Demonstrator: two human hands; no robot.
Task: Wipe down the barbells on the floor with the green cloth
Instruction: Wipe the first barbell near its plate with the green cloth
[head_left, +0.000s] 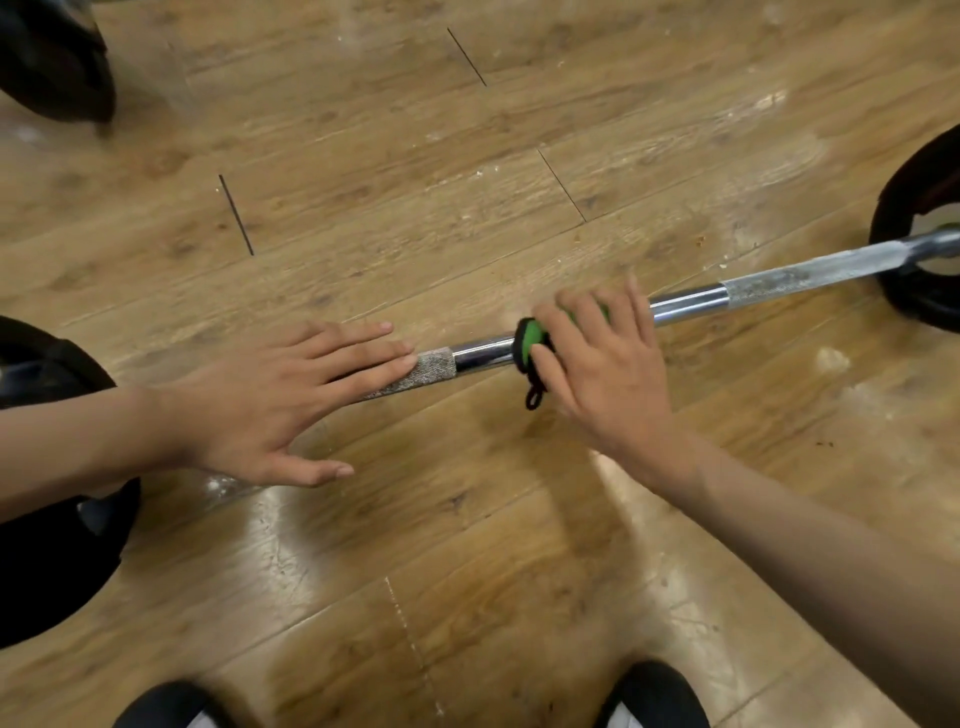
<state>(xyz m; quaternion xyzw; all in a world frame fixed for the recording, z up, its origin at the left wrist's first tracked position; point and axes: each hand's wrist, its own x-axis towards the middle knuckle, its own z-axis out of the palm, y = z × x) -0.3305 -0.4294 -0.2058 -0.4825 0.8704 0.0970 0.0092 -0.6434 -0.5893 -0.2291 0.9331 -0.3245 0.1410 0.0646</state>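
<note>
A chrome barbell (685, 300) with knurled grip sections lies across the wooden floor, running from lower left to upper right. My right hand (605, 364) presses the green cloth (531, 338) with black trim onto the smooth middle of the bar, fingers spread over it. My left hand (280, 400) lies flat with straight fingers on the left knurled section (436, 366). A black loop of the cloth hangs below the bar.
A black weight plate (914, 291) sits on the bar's right end and another (47, 545) on its left end. A third dark plate (57, 57) lies at the top left. My two black shoes (652, 696) stand at the bottom edge.
</note>
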